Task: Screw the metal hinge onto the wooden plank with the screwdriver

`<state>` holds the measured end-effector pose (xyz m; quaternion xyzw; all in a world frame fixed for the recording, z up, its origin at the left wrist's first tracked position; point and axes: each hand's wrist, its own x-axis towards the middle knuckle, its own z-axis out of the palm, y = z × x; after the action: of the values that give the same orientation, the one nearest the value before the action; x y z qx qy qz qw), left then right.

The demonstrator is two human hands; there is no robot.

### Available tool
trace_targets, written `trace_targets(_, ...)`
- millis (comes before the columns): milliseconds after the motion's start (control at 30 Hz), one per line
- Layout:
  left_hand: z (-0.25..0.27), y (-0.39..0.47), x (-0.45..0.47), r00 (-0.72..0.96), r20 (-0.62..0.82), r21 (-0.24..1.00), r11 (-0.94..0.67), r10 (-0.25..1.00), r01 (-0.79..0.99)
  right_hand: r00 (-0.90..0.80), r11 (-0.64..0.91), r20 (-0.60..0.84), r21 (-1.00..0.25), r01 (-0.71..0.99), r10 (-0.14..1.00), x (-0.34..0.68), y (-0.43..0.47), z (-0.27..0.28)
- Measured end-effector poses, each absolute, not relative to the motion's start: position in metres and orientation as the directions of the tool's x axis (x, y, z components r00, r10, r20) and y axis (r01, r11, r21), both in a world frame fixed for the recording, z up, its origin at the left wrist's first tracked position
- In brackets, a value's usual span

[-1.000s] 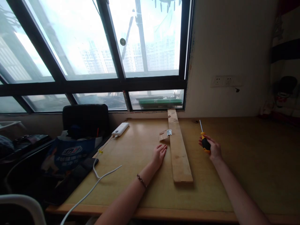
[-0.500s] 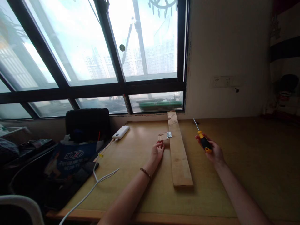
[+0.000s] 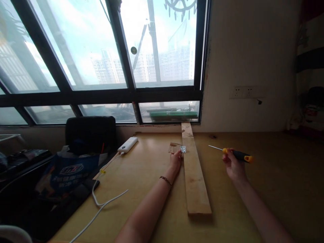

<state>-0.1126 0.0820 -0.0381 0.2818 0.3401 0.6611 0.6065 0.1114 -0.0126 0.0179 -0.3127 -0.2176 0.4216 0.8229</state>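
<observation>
Yellow/blk screwdriver [image 3: 240, 155] held in R hand [image 3: 234, 168]; L hand [image 3: 175, 162] at silvery hinge [image 3: 184, 149], grip unclear.

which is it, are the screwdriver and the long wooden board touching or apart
Apart. The head view shows tabletop between the tip of the screwdriver, held in the right hand, and the right edge of the long wooden board.

Screwdriver [image 3: 239, 155] has a yellow and black handle [image 3: 242, 156], silvery shaft [image 3: 215, 147]. Board [image 3: 196, 175] is pale tan with darker blotches, hinge [image 3: 183, 149] is silver with dark dots. Worktop [image 3: 144, 168] is kinda mustardy, power bank [image 3: 128, 145] is mostly white, bag [image 3: 67, 175] is blue with pale lettering.
</observation>
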Motion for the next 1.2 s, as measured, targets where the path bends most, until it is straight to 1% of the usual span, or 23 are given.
trace_targets(67, -0.042, 0.084, -0.113, -0.09, -0.063, 0.751, -0.012, 0.994, -0.66, 0.602, 0.493, 0.139, -0.728, -0.476, 0.787, 0.102, -0.001, 0.038)
trace_targets(133, -0.045, 0.086, -0.113, -0.07, -0.091, 0.71, 0.015, 0.993, -0.704, 0.593, 0.503, 0.201, -0.766, -0.401, 0.779, 0.087, 0.014, 0.059)
trace_targets(267, -0.048, 0.087, -0.112, -0.03, -0.12, 0.656, 0.056, 0.992, -0.753, 0.495, 0.41, 0.253, -0.88, -0.239, 0.831, 0.048, 0.046, 0.082)
trace_targets(367, -0.046, 0.086, -0.111, 0.023, -0.131, 0.591, 0.097, 0.991, -0.801, 0.46, 0.37, 0.267, -0.917, -0.148, 0.847, 0.026, 0.066, 0.081)
trace_targets(533, -0.043, 0.088, -0.111, 0.17, -0.175, 0.492, 0.235, 0.97, -0.839, 0.446, 0.349, 0.273, -0.932, -0.096, 0.852, 0.014, 0.083, 0.071)
trace_targets(667, -0.043, 0.09, -0.111, 0.264, -0.182, 0.451, 0.319, 0.947, -0.833, 0.439, 0.346, 0.291, -0.937, -0.049, 0.85, 0.016, 0.085, 0.068)
trace_targets(800, -0.044, 0.092, -0.11, 0.243, -0.199, 0.453, 0.309, 0.949, -0.836, 0.423, 0.314, 0.256, -0.947, -0.073, 0.869, 0.017, 0.087, 0.065)
trace_targets(967, -0.046, 0.093, -0.11, 0.213, -0.192, 0.493, 0.281, 0.958, -0.824, 0.417, 0.301, 0.252, -0.952, -0.056, 0.873, 0.019, 0.091, 0.06)
trace_targets(1200, -0.042, 0.091, -0.111, 0.259, -0.203, 0.489, 0.327, 0.944, -0.809, 0.383, 0.286, 0.259, -0.958, -0.016, 0.887, 0.02, 0.092, 0.057)
